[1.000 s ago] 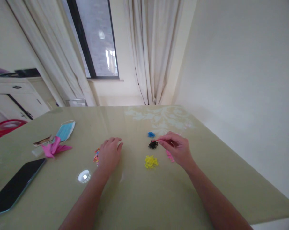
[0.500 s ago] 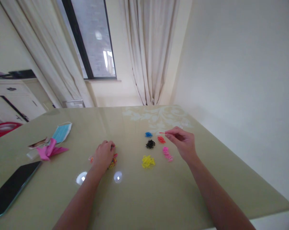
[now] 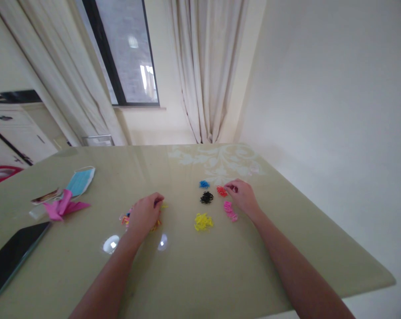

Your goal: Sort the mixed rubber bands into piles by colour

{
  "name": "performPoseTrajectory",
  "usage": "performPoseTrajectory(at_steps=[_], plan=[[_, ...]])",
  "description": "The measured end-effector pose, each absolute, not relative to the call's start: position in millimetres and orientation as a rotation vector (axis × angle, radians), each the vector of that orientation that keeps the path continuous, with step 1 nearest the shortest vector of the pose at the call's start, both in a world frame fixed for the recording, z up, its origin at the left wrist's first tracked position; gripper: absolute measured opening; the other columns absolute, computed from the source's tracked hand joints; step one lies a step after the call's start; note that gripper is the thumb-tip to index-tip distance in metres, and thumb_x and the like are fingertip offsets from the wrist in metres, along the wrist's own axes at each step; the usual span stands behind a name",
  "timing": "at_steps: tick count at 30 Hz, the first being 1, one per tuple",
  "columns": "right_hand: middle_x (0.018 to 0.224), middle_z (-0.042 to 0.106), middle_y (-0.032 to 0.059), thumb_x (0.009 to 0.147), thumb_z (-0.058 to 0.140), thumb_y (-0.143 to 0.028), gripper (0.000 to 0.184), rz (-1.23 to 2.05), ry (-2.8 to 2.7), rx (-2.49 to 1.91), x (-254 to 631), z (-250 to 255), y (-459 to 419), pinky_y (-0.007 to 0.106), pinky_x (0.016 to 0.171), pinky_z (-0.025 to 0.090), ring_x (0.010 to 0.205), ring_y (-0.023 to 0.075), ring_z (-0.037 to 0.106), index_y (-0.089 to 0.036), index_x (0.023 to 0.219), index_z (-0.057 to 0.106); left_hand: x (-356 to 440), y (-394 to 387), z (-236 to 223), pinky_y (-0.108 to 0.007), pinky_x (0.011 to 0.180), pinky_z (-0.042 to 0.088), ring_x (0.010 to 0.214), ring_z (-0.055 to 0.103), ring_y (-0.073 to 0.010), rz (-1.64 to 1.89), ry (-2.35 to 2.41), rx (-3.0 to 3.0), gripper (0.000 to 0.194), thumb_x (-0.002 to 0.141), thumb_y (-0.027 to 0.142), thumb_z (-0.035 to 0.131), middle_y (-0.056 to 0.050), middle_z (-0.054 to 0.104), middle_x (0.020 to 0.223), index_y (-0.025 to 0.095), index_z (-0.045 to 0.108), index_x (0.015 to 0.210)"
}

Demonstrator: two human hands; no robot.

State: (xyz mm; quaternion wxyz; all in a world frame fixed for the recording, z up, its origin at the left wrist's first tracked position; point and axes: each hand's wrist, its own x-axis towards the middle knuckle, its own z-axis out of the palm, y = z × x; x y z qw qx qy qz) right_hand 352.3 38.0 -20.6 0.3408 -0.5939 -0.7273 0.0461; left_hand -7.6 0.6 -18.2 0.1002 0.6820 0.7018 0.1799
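Note:
My left hand (image 3: 145, 213) rests over a mixed heap of small coloured rubber bands (image 3: 124, 219), hiding most of it. Its thumb and fingertips are pinched together, with a yellow rubber band (image 3: 164, 205) showing at their tips. My right hand (image 3: 243, 195) is closed in a pinch at the right edge of a red rubber band pile (image 3: 221, 191); whatever is between those fingertips blends with the pile. Around it lie a blue pile (image 3: 204, 184), a black pile (image 3: 206, 197), a pink pile (image 3: 230, 211) and a yellow pile (image 3: 203, 222), each apart from the others.
On the table's left lie a dark phone (image 3: 16, 254), a pink folded piece (image 3: 64, 206) and a blue face mask (image 3: 80, 182). The glossy table (image 3: 187, 274) meets a white wall (image 3: 336, 133) along its right side. Curtains (image 3: 207, 71) hang behind.
My right hand has lowered a red rubber band to the red pile. The left hand has shifted slightly right over the mixed heap, and a yellow band now shows at its fingertips.

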Motion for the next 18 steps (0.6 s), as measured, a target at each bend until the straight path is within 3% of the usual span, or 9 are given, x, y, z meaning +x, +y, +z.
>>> performPoseTrajectory(at_steps=[8, 14, 18], plan=[[0.089, 0.075, 0.0083, 0.096, 0.061, -0.026, 0.022, 0.095, -1.923, -1.517, 346.2, -21.6, 35.7, 0.032, 0.07, 0.048, 0.073, 0.0182, 0.065, -0.02, 0.093, 0.082, -8.9, 1.1, -11.1, -0.037, 0.095, 0.054, 0.105, 0.075, -0.0262, 0.857, 1.972, 1.932, 0.029, 0.095, 0.032, 0.051, -0.006, 0.082, 0.111, 0.026, 0.078, 0.102], [0.086, 0.072, 0.0057, 0.1, 0.062, -0.029, 0.021, 0.084, -1.937, -1.336, 327.3, -7.6, 18.5, 0.031, 0.071, 0.048, 0.071, 0.018, 0.063, -0.021, 0.096, 0.08, -8.7, 4.7, -5.6, -0.039, 0.091, 0.058, 0.094, 0.077, -0.0254, 1.135, 1.699, 1.694, 0.032, 0.086, 0.044, 0.063, -0.01, 0.082, 0.104, 0.019, 0.076, 0.101], [0.087, 0.071, 0.0065, 0.101, 0.062, -0.029, 0.019, 0.081, -1.963, -1.234, 306.6, -1.8, 2.8, 0.032, 0.073, 0.048, 0.077, 0.0196, 0.064, -0.021, 0.098, 0.079, -2.0, 1.7, -0.8, -0.042, 0.095, 0.059, 0.1, 0.076, -0.0262, 1.301, 1.464, 1.489, 0.042, 0.08, 0.053, 0.073, -0.013, 0.081, 0.108, 0.017, 0.074, 0.102]])
